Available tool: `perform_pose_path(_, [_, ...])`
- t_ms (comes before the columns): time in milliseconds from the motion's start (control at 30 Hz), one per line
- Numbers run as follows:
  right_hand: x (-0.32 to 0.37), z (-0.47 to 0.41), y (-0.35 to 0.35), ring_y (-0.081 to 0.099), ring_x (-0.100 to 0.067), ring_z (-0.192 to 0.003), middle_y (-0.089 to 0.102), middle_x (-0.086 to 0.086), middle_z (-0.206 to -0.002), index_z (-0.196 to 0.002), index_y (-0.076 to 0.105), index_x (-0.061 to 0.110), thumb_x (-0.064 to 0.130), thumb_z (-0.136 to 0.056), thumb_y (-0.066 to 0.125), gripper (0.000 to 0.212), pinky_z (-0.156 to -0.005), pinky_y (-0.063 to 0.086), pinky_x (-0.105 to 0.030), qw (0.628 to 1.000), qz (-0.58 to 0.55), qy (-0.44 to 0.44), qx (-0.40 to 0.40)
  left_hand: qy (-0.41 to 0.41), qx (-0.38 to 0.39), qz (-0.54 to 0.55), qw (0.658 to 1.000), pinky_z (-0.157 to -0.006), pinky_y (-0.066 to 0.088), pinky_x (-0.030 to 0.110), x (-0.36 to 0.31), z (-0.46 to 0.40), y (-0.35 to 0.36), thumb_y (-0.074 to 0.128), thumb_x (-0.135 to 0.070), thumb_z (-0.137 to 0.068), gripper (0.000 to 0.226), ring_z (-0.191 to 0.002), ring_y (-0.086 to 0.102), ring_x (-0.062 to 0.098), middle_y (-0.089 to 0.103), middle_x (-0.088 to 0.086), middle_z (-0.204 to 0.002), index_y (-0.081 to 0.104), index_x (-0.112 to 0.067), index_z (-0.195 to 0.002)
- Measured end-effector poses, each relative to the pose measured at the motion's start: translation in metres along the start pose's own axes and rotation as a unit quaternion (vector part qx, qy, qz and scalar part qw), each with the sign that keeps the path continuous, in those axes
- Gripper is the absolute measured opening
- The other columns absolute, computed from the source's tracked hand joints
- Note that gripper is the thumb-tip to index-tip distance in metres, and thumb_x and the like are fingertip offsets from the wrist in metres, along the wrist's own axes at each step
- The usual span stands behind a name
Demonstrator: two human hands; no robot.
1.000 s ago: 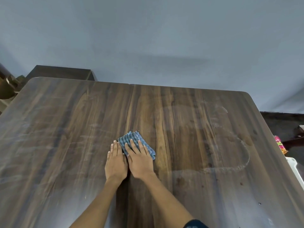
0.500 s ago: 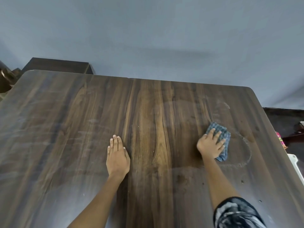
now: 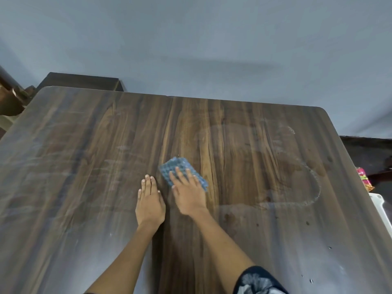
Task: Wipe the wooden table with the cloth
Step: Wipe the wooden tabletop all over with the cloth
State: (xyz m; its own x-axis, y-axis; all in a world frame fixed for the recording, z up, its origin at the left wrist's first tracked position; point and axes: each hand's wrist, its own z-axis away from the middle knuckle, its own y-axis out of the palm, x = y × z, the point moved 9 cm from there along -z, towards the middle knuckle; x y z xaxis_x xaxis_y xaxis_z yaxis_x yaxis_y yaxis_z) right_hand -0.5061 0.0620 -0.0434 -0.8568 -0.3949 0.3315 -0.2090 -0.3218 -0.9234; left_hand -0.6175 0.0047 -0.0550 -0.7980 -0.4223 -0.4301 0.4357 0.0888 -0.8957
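Observation:
A wide dark wooden table (image 3: pixel 244 145) fills the view, with pale dusty smears on its left part and a curved dried ring mark on the right. A folded blue checked cloth (image 3: pixel 177 166) lies flat near the table's middle. My right hand (image 3: pixel 188 194) presses down on the cloth with fingers spread over it. My left hand (image 3: pixel 150 201) rests flat on the bare wood just left of the right hand, fingers together, holding nothing.
A grey wall (image 3: pixel 191 49) stands behind the table's far edge. A dark wooden cabinet (image 3: pixel 80 82) sits behind the far left corner. A pink and yellow packet (image 3: pixel 365 181) and a white plastic edge (image 3: pixel 381 209) lie off the right side.
My right hand has slid the cloth from the ring mark on the right back leftwards to the table's middle, beside the left hand. The left hand has stayed in place.

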Motion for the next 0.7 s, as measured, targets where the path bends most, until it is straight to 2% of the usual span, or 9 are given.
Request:
perform_pose_path(100, [-0.075,0.036,-0.02,0.01,-0.024,-0.147,0.015,0.002,-0.158,-0.15,0.02,0.023,0.041,-0.09,-0.003,0.067,-0.117,0.011,-0.039,0.993,0.008,0.104,-0.049,0.006,0.014,0.002,1.0,-0.118,0.003,0.032,-0.009,0.016,0.006,0.022,-0.017,-0.099,0.051,-0.144,0.0,0.019,0.002,0.008,-0.156,0.007,-0.004,-0.146])
perform_pose_path(133, [-0.106,0.055,-0.027,0.012,-0.025,-0.146,0.016,0.001,-0.158,-0.15,0.021,0.022,0.041,-0.089,-0.004,0.069,-0.117,0.012,-0.04,0.986,0.008,0.149,-0.068,0.01,0.019,0.0,1.0,-0.118,0.003,0.032,-0.012,0.023,0.009,0.021,-0.018,-0.099,0.051,-0.144,-0.002,0.019,0.0,0.008,-0.156,0.005,-0.005,-0.146])
perform_pose_path(267, [-0.21,0.132,-0.049,0.005,-0.028,-0.147,0.009,-0.002,-0.16,-0.152,0.014,0.021,0.033,-0.102,0.017,0.051,-0.117,0.009,-0.044,0.935,-0.031,0.335,-0.112,0.021,0.041,-0.012,0.999,-0.118,0.002,0.03,-0.016,0.054,0.019,0.018,-0.02,-0.1,0.051,-0.144,-0.004,0.017,-0.004,0.006,-0.156,0.001,-0.006,-0.146])
perform_pose_path(333, [-0.22,0.146,-0.048,-0.002,-0.028,-0.147,0.002,-0.001,-0.16,-0.152,0.008,0.023,0.032,-0.103,0.02,0.052,-0.117,0.004,-0.044,0.913,-0.059,0.389,-0.109,0.033,0.04,-0.015,0.999,-0.118,0.002,0.03,-0.016,0.069,0.018,0.018,-0.02,-0.1,0.051,-0.144,-0.004,0.017,-0.004,0.006,-0.156,0.001,-0.006,-0.146])
perform_pose_path(400, [-0.201,0.142,-0.041,-0.005,-0.03,-0.146,-0.002,-0.002,-0.16,-0.153,0.004,0.023,0.032,-0.103,0.02,0.053,-0.117,0.001,-0.044,0.902,-0.069,0.414,-0.103,0.039,0.039,-0.014,0.998,-0.118,0.001,0.03,-0.011,0.083,0.017,0.018,-0.02,-0.1,0.05,-0.144,-0.004,0.017,-0.003,0.006,-0.156,0.001,-0.006,-0.146])
perform_pose_path(467, [-0.158,0.127,-0.028,-0.006,-0.031,-0.146,-0.003,-0.003,-0.16,-0.152,0.003,0.023,0.031,-0.102,0.021,0.054,-0.117,0.001,-0.045,0.921,-0.059,0.372,-0.1,0.047,0.033,-0.012,0.998,-0.117,0.002,0.029,-0.006,0.096,0.014,0.019,-0.02,-0.1,0.05,-0.144,-0.003,0.017,-0.002,0.006,-0.156,0.003,-0.006,-0.146])
perform_pose_path(567, [-0.051,0.11,0.011,-0.007,-0.029,-0.146,-0.003,-0.003,-0.16,-0.152,0.004,0.023,0.033,-0.101,0.02,0.054,-0.117,-0.002,-0.044,0.977,-0.033,0.197,-0.077,0.045,0.028,-0.003,0.999,-0.116,0.002,0.028,0.003,0.107,0.012,0.021,-0.019,-0.1,0.05,-0.144,-0.001,0.017,0.0,0.006,-0.156,0.005,-0.006,-0.146])
perform_pose_path(633, [0.025,0.119,0.042,-0.008,-0.025,-0.147,-0.001,0.0,-0.16,-0.152,0.006,0.026,0.037,-0.097,0.008,0.055,-0.116,-0.01,-0.04,0.997,-0.023,0.076,-0.024,0.04,0.029,-0.028,0.998,-0.116,0.002,0.029,0.012,0.115,0.01,0.024,-0.019,-0.099,0.054,-0.144,-0.003,0.018,-0.002,0.008,-0.156,0.001,-0.005,-0.146])
perform_pose_path(700, [0.062,0.132,0.054,-0.006,-0.022,-0.147,0.004,0.003,-0.16,-0.151,0.011,0.028,0.042,-0.086,-0.005,0.068,-0.113,-0.013,-0.034,0.999,-0.031,0.017,0.011,0.03,0.02,-0.03,0.999,-0.117,0.003,0.03,0.026,0.123,0.006,0.029,-0.02,-0.099,0.057,-0.144,-0.002,0.017,-0.002,0.009,-0.156,0.001,-0.005,-0.145])
